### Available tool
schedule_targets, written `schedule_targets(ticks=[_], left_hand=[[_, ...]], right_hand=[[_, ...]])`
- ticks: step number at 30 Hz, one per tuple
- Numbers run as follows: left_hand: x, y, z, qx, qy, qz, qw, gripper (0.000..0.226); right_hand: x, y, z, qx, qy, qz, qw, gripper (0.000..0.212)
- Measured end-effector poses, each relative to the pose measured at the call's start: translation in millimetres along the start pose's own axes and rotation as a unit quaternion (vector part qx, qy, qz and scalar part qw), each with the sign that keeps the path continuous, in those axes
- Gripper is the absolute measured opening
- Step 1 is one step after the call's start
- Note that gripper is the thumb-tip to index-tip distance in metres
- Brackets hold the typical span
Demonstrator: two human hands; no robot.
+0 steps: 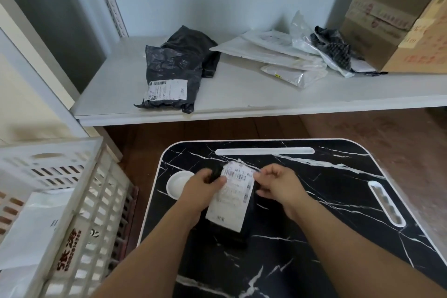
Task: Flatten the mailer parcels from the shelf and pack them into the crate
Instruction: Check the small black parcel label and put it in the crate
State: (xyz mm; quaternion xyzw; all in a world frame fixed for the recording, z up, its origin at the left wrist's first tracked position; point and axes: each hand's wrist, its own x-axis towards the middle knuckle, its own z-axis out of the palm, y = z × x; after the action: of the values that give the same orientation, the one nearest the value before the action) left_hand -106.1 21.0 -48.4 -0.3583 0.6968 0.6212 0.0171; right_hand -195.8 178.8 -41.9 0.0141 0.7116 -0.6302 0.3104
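A small black mailer parcel (231, 203) with a white shipping label lies on the black marble-patterned table (314, 237). My left hand (205, 186) grips its upper left edge, and my right hand (278, 182) pinches its upper right corner. The white slatted crate (79, 201) stands at the left and holds a white mailer (36, 222). On the white shelf (242, 101) lie a black mailer (171, 77) with a label, a second black one (196, 47) behind it, and a heap of white and clear mailers (283, 55).
A crumpled dark bag (332, 47) and a large cardboard box (396, 19) sit at the shelf's right end. The table has a round white recess (177, 184) by my left hand and a slot (385, 203) on its right. Brown wooden floor lies below.
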Motion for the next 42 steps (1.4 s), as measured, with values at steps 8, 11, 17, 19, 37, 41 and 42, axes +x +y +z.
schedule_targets(ticks=[8,11,17,19,37,41,42], left_hand=[[2,-12,7,-0.067,0.002,-0.032,0.997,0.018],[1,-15,17,0.163,0.065,0.05,0.983,0.027],[-4,-39,42,0.51,0.143,0.267,0.805,0.051],[-1,-48,46,0.524,0.082,0.315,0.787,0.052],[12,-85,36,0.545,0.05,0.317,0.774,0.056],[12,-84,34,0.537,0.039,0.308,0.785,0.055],[13,-82,34,0.536,0.042,0.307,0.785,0.056]], right_hand=[[8,14,10,-0.031,0.137,0.003,0.99,0.008],[5,27,11,-0.245,0.194,-0.102,0.944,0.005],[2,75,31,-0.582,0.086,-0.273,0.761,0.05],[4,88,25,-0.638,0.035,-0.278,0.717,0.066],[3,96,16,-0.652,0.027,-0.273,0.707,0.059],[3,95,14,-0.64,0.004,-0.248,0.727,0.058],[3,89,12,-0.634,-0.006,-0.246,0.733,0.06]])
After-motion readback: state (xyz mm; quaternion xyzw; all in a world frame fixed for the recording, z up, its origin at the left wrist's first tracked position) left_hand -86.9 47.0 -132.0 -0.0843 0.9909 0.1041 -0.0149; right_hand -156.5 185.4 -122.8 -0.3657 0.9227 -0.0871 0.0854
